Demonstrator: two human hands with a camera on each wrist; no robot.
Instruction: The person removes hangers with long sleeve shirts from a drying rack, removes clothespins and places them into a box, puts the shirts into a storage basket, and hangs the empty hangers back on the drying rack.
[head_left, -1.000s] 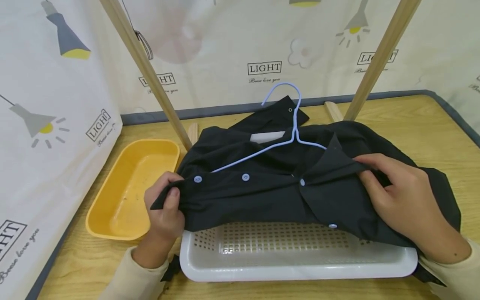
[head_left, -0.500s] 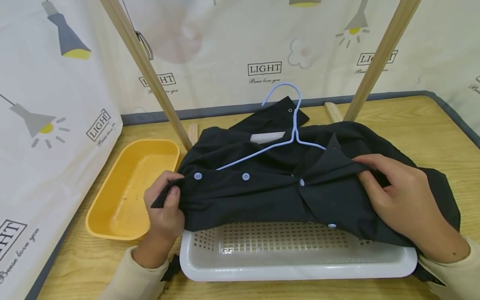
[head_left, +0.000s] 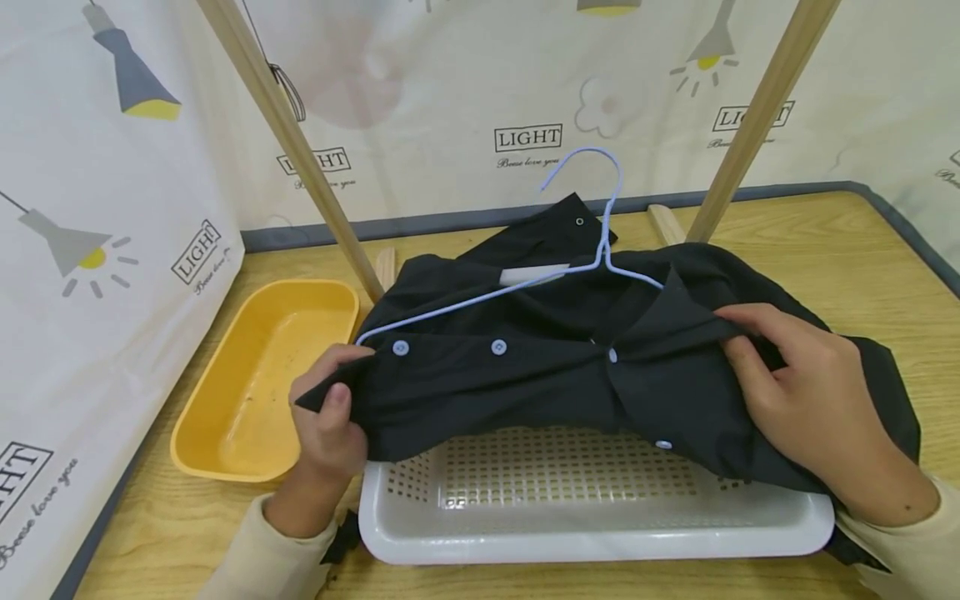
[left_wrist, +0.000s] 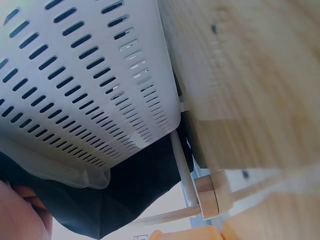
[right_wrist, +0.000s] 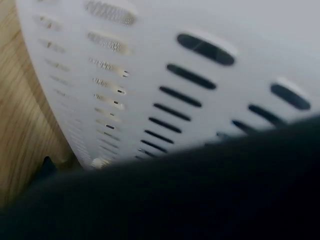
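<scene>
A black shirt (head_left: 525, 392) with pale blue buttons lies over a white perforated basket (head_left: 600, 546). My left hand (head_left: 330, 425) pinches the shirt's edge at the left, thumb in front. On the right, my right hand (head_left: 806, 392) pinches the collar side between thumb and forefinger. A light blue wire hanger (head_left: 480, 297) sits inside the neck opening, its hook rising above the cloth. Its left end shows right by my left hand; its right end is hidden behind the collar. In the right wrist view, dark cloth (right_wrist: 200, 195) covers the lower part and the hand is hidden.
A yellow plastic tray (head_left: 262, 392) stands left of the basket. Two wooden poles (head_left: 300, 158) rise behind the shirt at left and right. A printed cloth backdrop (head_left: 450, 100) lines the back and left of the wooden table (head_left: 847, 258).
The hanger has shifted up and to the right, and more of its left arm shows above the cloth. The shirt front is lifted slightly. Both hands keep their grip, almost in place.
</scene>
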